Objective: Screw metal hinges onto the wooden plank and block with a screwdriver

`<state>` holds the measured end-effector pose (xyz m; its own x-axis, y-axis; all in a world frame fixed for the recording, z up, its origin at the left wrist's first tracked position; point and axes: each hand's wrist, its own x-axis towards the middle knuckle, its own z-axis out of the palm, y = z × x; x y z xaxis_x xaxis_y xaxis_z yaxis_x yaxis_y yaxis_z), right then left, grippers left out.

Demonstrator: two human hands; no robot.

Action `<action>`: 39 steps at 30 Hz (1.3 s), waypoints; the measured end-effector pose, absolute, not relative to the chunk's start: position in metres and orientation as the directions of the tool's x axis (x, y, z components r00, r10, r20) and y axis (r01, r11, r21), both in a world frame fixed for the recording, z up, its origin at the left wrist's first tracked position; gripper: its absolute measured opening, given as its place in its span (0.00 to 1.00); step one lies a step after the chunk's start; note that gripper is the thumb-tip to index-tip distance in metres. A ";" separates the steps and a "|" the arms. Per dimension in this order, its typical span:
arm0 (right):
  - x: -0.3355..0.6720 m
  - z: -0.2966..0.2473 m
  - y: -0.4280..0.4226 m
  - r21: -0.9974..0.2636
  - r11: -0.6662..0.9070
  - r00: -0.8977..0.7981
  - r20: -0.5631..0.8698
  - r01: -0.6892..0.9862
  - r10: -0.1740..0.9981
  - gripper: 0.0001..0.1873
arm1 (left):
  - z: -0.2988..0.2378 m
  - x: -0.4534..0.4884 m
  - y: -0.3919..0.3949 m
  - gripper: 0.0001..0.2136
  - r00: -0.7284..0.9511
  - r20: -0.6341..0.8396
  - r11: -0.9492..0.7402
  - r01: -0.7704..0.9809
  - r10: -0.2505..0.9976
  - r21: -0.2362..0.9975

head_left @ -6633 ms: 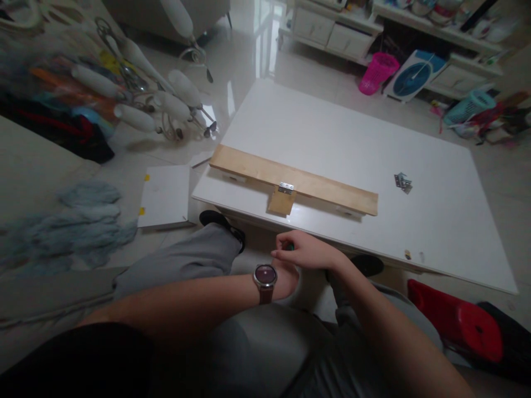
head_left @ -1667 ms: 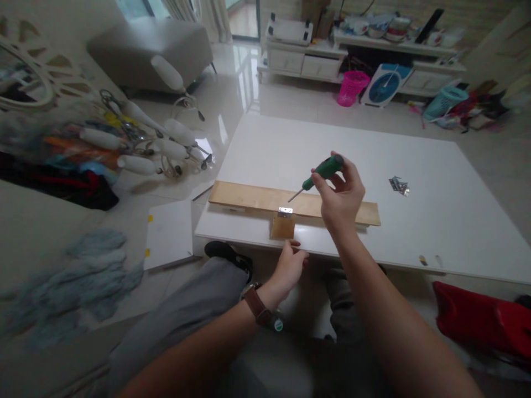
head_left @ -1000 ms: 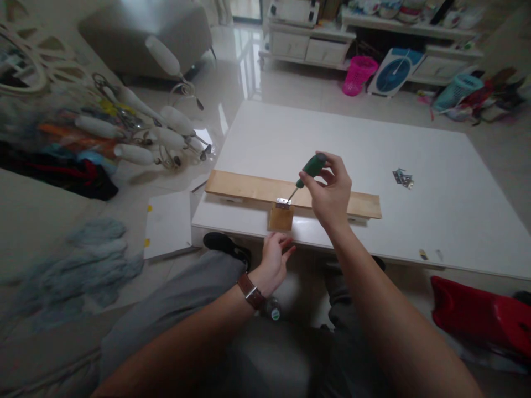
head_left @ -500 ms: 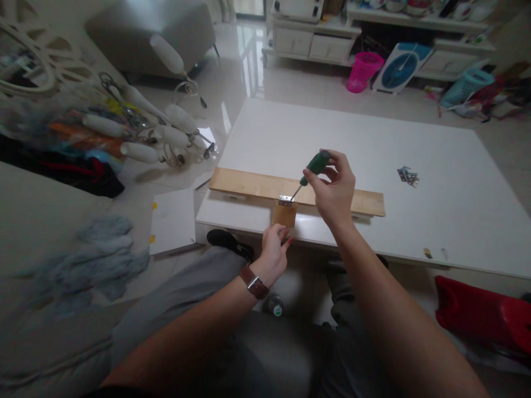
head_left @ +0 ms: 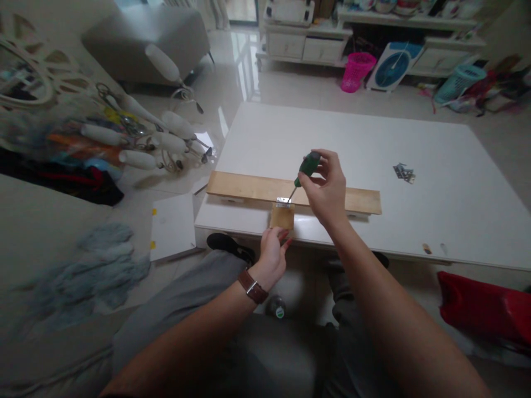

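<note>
My right hand point(head_left: 328, 185) grips a green-handled screwdriver point(head_left: 307, 167), tilted with its tip down on a small metal hinge point(head_left: 284, 202). The hinge spans the joint between a long wooden board point(head_left: 249, 187) and a small square wood block point(head_left: 282, 216). My left hand point(head_left: 274, 253), with a brown watch strap at the wrist, pinches the near edge of that block. The long board lies across the white table, slightly raised on supports. Whether a screw sits under the tip is too small to tell.
On the white table point(head_left: 352, 130), several loose hinges and screws point(head_left: 404, 173) lie to the right. Two small items rest near the front right edge. A lamp with white shades point(head_left: 170, 138) stands left on the floor. A red plastic object point(head_left: 483, 309) is at lower right.
The whole view has shifted slightly. My right hand and the screwdriver keep nearly the same pose on the hinge, and my left hand still holds the block.
</note>
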<state>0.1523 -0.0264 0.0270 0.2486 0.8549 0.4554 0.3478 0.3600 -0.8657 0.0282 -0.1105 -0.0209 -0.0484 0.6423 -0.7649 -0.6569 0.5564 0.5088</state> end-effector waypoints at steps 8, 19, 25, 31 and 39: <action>0.153 0.023 -0.023 -0.845 0.356 0.288 0.485 0.400 0.826 0.24 | -0.018 0.028 -0.113 0.07 -0.023 -0.743 0.545 -0.665 0.668 0.511; 0.147 0.030 -0.029 -0.842 0.386 0.266 0.498 0.378 0.826 0.24 | -0.019 0.028 -0.113 0.07 -0.020 -0.730 0.548 -0.647 0.684 0.531; 0.149 0.027 -0.028 -0.769 0.426 0.222 0.574 0.476 0.788 0.23 | -0.016 0.028 -0.114 0.07 -0.033 -0.741 0.537 -0.668 0.670 0.515; 0.153 0.030 -0.028 -0.725 0.424 0.241 0.618 0.543 0.748 0.20 | -0.020 0.027 -0.114 0.07 -0.052 -0.749 0.552 -0.643 0.661 0.531; 0.153 0.032 -0.028 -0.730 0.428 0.224 0.609 0.533 0.761 0.18 | -0.023 0.024 -0.102 0.22 -0.167 -0.766 0.593 -0.540 0.621 0.598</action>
<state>0.1528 -0.0284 0.0317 0.2237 0.7610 0.6090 0.5329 0.4276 -0.7301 0.0241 -0.1023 -0.0227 -0.1668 0.6209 -0.7659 -0.5396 0.5926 0.5980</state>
